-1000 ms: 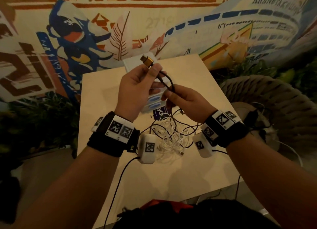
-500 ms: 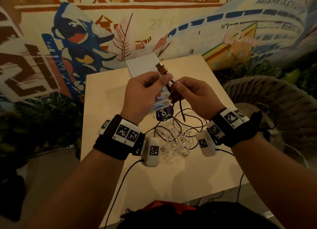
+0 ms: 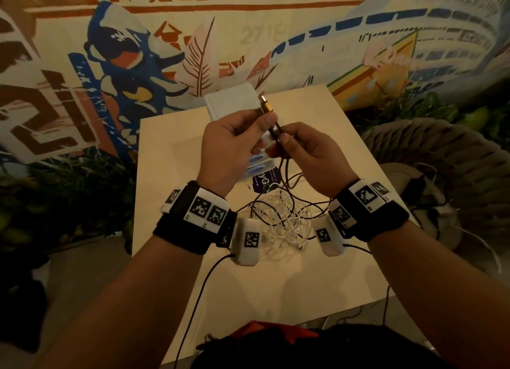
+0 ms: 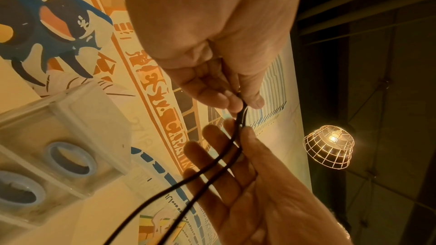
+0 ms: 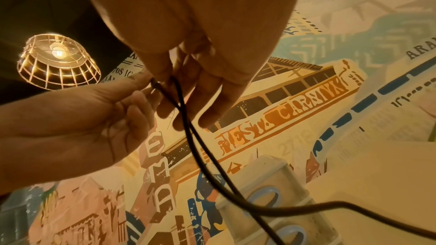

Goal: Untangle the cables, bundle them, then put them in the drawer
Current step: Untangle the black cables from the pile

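Note:
My left hand [image 3: 249, 132] pinches a black cable [image 3: 276, 128] just below its gold plug [image 3: 266, 106], held up over the table. My right hand [image 3: 295, 145] pinches the same cable a little lower; two black strands [image 4: 212, 163] hang from the pinch across its fingers [image 5: 207, 103]. Below both wrists a tangle of white and black cables [image 3: 287, 217] lies on the pale table [image 3: 276, 286]. A white drawer unit [image 3: 234, 101] with blue ring handles [image 4: 70, 157] stands at the table's far edge, behind my hands.
A purple tag [image 3: 263, 181] lies by the drawer unit. A woven wicker chair [image 3: 441, 159] stands right of the table. A painted mural wall [image 3: 138, 51] runs behind. A caged lamp [image 5: 57, 60] hangs overhead. Thin black wrist-camera leads [image 3: 198, 299] cross the table's near edge.
My right hand has slid up the black cable until it sits just under the left. The gold plug has turned more upright.

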### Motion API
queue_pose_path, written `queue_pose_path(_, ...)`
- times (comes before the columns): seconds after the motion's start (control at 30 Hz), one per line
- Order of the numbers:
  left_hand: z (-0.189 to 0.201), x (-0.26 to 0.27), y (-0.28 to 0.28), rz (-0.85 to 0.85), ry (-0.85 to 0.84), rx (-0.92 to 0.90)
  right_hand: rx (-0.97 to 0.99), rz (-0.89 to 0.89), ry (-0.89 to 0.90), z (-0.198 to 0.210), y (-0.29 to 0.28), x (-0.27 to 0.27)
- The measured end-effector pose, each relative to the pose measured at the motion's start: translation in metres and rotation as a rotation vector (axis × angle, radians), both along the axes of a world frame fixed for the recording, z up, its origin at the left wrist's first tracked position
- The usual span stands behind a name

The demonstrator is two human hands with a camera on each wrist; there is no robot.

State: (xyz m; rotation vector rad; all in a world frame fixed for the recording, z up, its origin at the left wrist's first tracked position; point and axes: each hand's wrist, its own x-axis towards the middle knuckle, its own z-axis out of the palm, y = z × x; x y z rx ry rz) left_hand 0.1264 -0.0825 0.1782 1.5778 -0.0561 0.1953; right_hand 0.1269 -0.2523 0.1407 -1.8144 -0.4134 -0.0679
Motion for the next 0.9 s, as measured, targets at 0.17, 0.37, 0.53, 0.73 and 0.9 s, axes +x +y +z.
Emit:
queue_pose_path(0.17, 0.0, 0.002, -0.003, -0.048, -0.016, 0.013, 0.013, 0.079, 0.056, 0.004, 0.002, -0.001)
queue_pose_path(0.37, -0.032, -0.002, -0.007, -0.457, 0.185, 0.246, 0.056, -0.027, 0.007, 0.024, -0.011, 0.009)
queue_pose_path(0.53, -0.07, 0.0, -0.019, -0.406, 0.157, 0.465, 0.061, -0.019, 0.004, 0.036, -0.016, 0.016)
queue_pose_path(0.73, -0.101, 0.007, -0.015, -0.121, 0.094, 0.413, 0.106, -0.082, 0.042, 0.041, -0.021, 0.018)
queue_pose_path(0.9, -0.106, 0.008, -0.02, -0.207, 0.133, 0.509, 0.107, -0.082, 0.064, 0.044, -0.023, 0.02)
